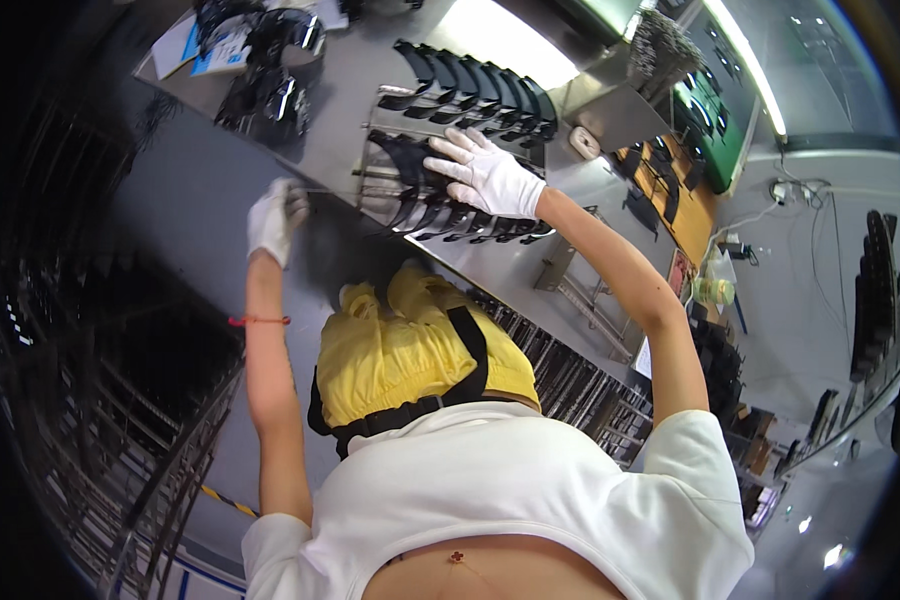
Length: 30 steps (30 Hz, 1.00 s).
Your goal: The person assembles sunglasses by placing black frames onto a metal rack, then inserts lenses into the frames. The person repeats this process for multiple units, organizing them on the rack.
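Observation:
My right hand, in a white glove, lies with fingers spread over the rows of black curved plastic parts. These parts stand side by side in a metal rack on the worktable. Another row of black curved parts fills the rack's far side. To the left, just off the table edge, my gloved left hand has its fingers curled closed. A thin line runs from near those fingers toward the rack; what they hold is too small to make out.
Glossy black parts and a blue-and-white paper lie on the table's left end. A small white oval object sits right of the rack. Metal shelving stands on my left. More racked parts are below the table.

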{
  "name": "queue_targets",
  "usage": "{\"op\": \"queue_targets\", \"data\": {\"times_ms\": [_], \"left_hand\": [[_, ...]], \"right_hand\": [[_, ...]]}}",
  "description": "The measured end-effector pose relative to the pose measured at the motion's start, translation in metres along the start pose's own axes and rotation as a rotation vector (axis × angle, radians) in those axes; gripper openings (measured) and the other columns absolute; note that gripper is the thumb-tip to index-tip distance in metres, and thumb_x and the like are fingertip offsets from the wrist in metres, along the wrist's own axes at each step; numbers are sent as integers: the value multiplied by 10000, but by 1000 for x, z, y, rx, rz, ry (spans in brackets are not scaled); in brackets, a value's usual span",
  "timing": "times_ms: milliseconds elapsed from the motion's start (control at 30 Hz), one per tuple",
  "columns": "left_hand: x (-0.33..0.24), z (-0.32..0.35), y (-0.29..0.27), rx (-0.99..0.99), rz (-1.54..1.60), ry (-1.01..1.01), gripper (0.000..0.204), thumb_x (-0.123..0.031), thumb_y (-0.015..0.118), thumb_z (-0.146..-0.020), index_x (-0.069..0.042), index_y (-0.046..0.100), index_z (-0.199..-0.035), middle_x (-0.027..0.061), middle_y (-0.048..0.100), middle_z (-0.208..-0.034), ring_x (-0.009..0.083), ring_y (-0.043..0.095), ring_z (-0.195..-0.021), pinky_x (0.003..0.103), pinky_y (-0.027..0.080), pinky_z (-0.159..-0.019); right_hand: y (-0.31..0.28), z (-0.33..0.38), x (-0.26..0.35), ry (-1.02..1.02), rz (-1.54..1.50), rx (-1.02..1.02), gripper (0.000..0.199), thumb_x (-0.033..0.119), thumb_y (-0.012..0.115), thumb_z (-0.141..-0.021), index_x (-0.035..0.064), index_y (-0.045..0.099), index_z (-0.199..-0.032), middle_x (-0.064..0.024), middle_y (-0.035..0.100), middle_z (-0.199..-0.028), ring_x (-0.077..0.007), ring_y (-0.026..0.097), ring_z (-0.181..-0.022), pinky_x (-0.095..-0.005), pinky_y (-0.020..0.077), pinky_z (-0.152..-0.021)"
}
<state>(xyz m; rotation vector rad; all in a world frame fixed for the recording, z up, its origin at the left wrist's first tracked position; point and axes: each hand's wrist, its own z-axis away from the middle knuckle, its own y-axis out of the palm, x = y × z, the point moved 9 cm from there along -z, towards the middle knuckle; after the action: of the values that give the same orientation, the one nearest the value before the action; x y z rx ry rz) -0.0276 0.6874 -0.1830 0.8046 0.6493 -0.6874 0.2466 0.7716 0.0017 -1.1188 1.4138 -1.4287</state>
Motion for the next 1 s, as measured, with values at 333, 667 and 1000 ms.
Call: {"op": "queue_targets", "data": {"times_ms": [333,667,1000], "left_hand": [[6,19,44,-44,-376,4,275,-327,571,-1005,-66,659,-997,5,644,-753,87,556,-598,265,449,-555],[-11,70,86,35,-1396,682,414,-235,592,-942,1,552,-1280,235,628,-1176,388,646,-1008,431,532,-823],[-20,79,104,-381,-1798,541,403,-503,579,-928,-117,662,-1012,156,691,-738,374,695,-711,491,556,-629]], "right_hand": [[-6,69,-31,32,-167,-6,544,301,568,-930,110,478,-1431,-195,383,-1526,-422,385,-1390,-489,353,-1146],[-41,88,-32,181,-275,-279,474,298,601,-913,63,579,-1324,-175,546,-1391,-352,501,-1298,-436,426,-1073],[16,205,-53,1412,-725,-344,357,291,528,-958,48,648,-1190,-236,654,-1162,-423,614,-1081,-467,475,-943]]}}
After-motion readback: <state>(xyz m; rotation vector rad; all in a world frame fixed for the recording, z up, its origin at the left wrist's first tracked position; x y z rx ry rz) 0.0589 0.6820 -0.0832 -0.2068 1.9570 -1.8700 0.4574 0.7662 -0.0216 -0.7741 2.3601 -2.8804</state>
